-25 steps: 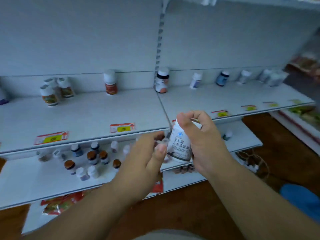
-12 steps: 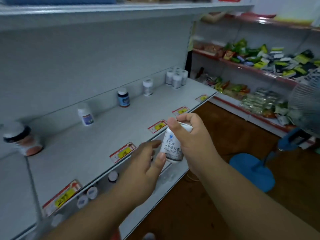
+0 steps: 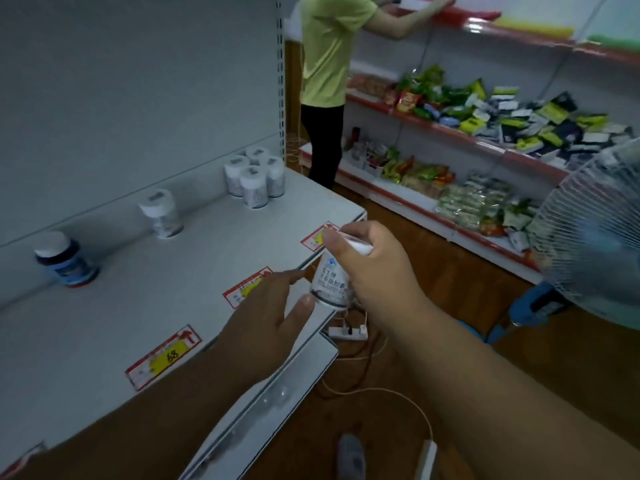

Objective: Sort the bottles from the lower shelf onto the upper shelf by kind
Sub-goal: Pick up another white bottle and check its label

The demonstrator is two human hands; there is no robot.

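The right hand [image 3: 377,271] is holding a white bottle [image 3: 330,284] in the air just off the front edge of the upper shelf [image 3: 145,306], its grip curled round the bottle's cap end while the printed label is facing the camera. The left hand [image 3: 266,320] is reaching in from below, its thumb touching the bottle's lower rim and its forefinger stretching out toward the bottle's side; its grip is lying loosely spread and is clasping nothing.

On the upper shelf a cluster of four white bottles [image 3: 254,180] is standing upright at the far end, the bottles touching one another. A single white bottle [image 3: 161,213] is standing nearer, apart from the cluster, and a dark blue bottle [image 3: 65,259] with a pale cap is standing farther left again. Red and yellow price tags [image 3: 162,356] are lining the shelf's front edge. The lower shelf [image 3: 263,407] is showing only as a narrow strip beneath the forearms.

At the back a person in a yellow-green shirt [image 3: 329,50] is reaching toward a red-edged rack of snack packets [image 3: 485,112]. A fan [image 3: 595,233] is standing at the right, and a power strip [image 3: 348,332] is lying on the wooden floor.
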